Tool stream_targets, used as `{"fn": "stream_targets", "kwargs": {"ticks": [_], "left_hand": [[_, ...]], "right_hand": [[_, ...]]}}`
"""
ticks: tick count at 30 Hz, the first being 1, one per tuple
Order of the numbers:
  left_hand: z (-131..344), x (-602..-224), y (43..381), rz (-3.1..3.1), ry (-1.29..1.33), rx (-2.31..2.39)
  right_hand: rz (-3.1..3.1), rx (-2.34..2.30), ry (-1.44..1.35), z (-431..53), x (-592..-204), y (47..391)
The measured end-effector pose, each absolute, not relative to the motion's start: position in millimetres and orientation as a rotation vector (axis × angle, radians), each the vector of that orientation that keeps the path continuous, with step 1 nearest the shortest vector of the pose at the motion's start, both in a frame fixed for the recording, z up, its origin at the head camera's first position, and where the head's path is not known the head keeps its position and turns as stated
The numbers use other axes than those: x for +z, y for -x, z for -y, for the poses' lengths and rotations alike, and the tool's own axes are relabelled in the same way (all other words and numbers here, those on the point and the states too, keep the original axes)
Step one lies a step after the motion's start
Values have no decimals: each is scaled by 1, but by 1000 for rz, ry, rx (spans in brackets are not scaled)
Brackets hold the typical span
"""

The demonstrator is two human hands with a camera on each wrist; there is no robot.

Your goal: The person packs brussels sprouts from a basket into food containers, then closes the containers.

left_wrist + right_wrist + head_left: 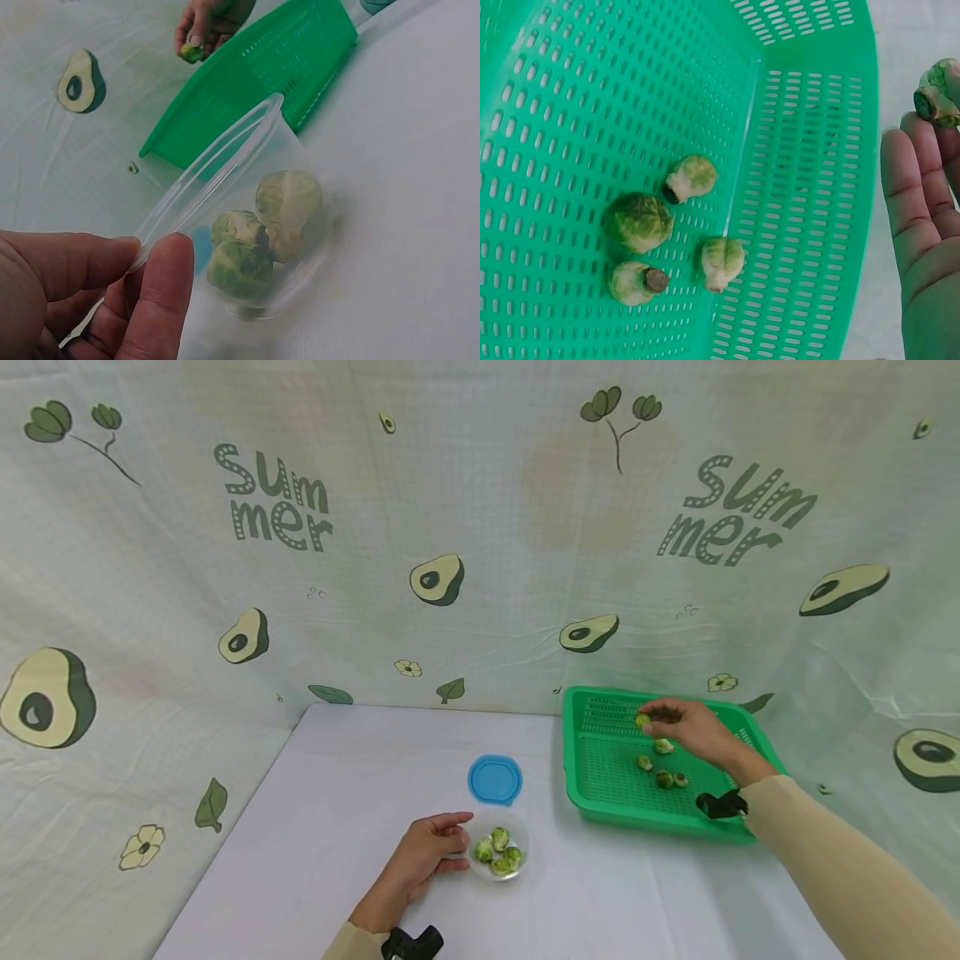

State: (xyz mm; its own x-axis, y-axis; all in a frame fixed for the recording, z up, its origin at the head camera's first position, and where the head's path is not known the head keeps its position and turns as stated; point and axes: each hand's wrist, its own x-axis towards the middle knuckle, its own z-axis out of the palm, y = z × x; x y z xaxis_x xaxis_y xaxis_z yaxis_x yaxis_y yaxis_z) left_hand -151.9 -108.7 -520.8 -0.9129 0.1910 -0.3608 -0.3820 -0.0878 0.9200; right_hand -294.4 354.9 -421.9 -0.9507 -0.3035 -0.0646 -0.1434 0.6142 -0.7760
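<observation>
My left hand (429, 853) pinches the rim of a clear plastic bowl (300, 142) between thumb and fingers. Several Brussels sprouts (500, 838) lie inside the bowl, which stands on the white table. Over at the right, my right hand (693, 732) holds one Brussels sprout (939, 94) at its fingertips, above the green basket (600, 810). Several more sprouts (639, 223) rest on the basket's slotted floor, some with brown cut stems showing.
A blue lid (495, 779) lies flat on the table (360, 777) just behind the bowl. Behind the table hangs a pale cloth (495, 485) printed with avocados and lettering, close to the basket's back edge.
</observation>
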Motion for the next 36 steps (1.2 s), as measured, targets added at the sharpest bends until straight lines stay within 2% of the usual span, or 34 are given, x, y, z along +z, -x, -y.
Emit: {"fn": "stream_targets", "kwargs": {"ticks": [18, 36], "left_hand": [[109, -521, 152, -1822, 188, 2062], [107, -519, 151, -1820, 174, 2073]], "right_hand": [[-2640, -1354, 373, -347, -411, 276], [-2584, -1569, 424, -317, -407, 249]]}}
